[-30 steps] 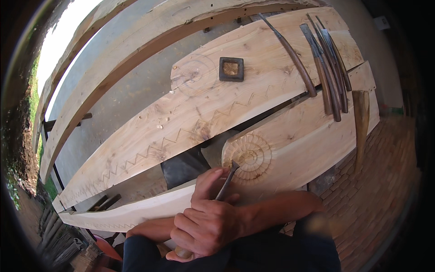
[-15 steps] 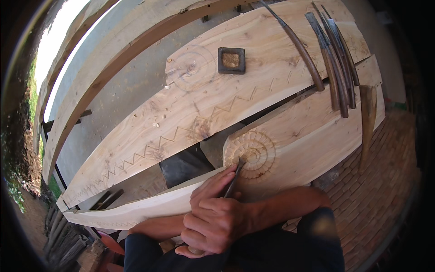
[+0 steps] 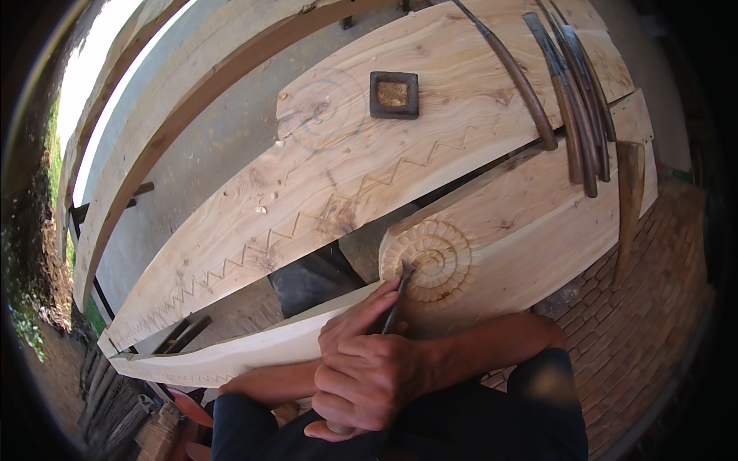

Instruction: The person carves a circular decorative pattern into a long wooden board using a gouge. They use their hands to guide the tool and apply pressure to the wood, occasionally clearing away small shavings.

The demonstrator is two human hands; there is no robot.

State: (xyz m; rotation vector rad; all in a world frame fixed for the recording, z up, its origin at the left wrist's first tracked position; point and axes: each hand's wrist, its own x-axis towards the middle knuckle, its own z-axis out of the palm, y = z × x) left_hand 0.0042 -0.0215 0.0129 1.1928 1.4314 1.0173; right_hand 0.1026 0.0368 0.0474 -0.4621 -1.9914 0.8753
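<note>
A round, flower-like spiral relief [image 3: 440, 261] is cut into the end of a curved pale wooden plank [image 3: 530, 219] in front of me. The dark blade of a carving chisel [image 3: 397, 301] rests with its tip on the relief's left part. My right hand [image 3: 365, 384] is wrapped round its handle, of which only a bit of the butt shows below the fist. Farther up, my left hand [image 3: 355, 319] has its fingers pressed along the blade near the plank's edge; the right hand partly hides it.
A second plank [image 3: 307, 200] bears a zigzag line, pencilled circles, wood chips and a dark square dish [image 3: 394, 95]. Several wooden-handled chisels [image 3: 576, 115] and a wooden wedge-shaped piece [image 3: 630, 200] lie at right. A dark gap separates the planks. Curved beams [image 3: 169, 131] stand at far left.
The chisel's tip has shifted slightly left over the relief, both hands keeping their grip. The whole view has tilted a little.
</note>
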